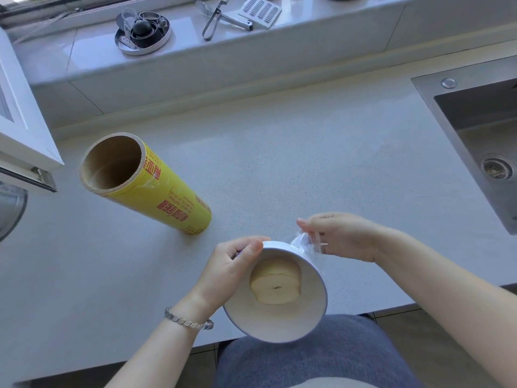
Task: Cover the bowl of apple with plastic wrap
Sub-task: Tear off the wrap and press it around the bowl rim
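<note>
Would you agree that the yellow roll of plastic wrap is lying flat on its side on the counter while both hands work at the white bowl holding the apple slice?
Not quite: the head view shows the yellow roll standing upright on its end on the counter. The rest holds: the left hand and the right hand both work at the white bowl holding the apple slice.
</note>
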A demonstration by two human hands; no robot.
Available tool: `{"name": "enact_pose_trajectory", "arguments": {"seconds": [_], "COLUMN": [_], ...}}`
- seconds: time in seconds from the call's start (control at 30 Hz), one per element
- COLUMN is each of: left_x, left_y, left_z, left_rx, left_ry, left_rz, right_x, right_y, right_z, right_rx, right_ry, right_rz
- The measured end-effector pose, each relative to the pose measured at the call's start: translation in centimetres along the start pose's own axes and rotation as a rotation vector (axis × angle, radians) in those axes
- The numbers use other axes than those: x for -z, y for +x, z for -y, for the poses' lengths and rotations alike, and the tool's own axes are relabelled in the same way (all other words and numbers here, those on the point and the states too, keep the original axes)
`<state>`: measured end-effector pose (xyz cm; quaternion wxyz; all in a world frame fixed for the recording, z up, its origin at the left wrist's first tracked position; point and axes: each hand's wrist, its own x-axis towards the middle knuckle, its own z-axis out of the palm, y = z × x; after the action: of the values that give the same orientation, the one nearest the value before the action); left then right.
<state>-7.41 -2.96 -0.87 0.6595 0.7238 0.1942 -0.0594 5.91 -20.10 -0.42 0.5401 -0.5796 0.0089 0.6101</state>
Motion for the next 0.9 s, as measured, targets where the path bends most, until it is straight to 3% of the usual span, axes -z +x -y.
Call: {"name": "enact_pose_trajectory", "arguments": {"seconds": [0.1, 0.2, 0.33, 0.5, 0.73, 0.9], "left_x": [-0.2, -0.2, -0.3, -0.1, -0.4, -1.0], "left_y": [0.0, 0.1, 0.3, 0.4, 0.1, -0.1], "left_z": [-0.1, -0.3, -0.5, -0.9, -0.8, -0.4], "left_rx": [-0.013, -0.016, -0.002, 0.029, -0.029, -0.056], "left_ry": [-0.012, -0.030, -0.064, -0.134, -0.111, -0.092], "left_rz": [0.002, -0.008, -0.004, 0.010, -0.046, -0.089], "right_x": [-1.1, -2.1, -2.5, -2.7, -3.7, -3.9], "right_y": [0.7, 1.2, 1.9, 1.6, 1.4, 1.1], "right_z": [-2.0, -2.9, -3.6, -4.1, -3.1, -2.3], "right_rx": [0.181, 0.237, 0.289, 0.387, 0.186, 0.064], "right_ry": [0.294, 0.537, 0.586, 0.633, 0.650, 0.461], "right_rz": [-0.026, -0.030, -0.038, 0.097, -0.281, -0.477]}}
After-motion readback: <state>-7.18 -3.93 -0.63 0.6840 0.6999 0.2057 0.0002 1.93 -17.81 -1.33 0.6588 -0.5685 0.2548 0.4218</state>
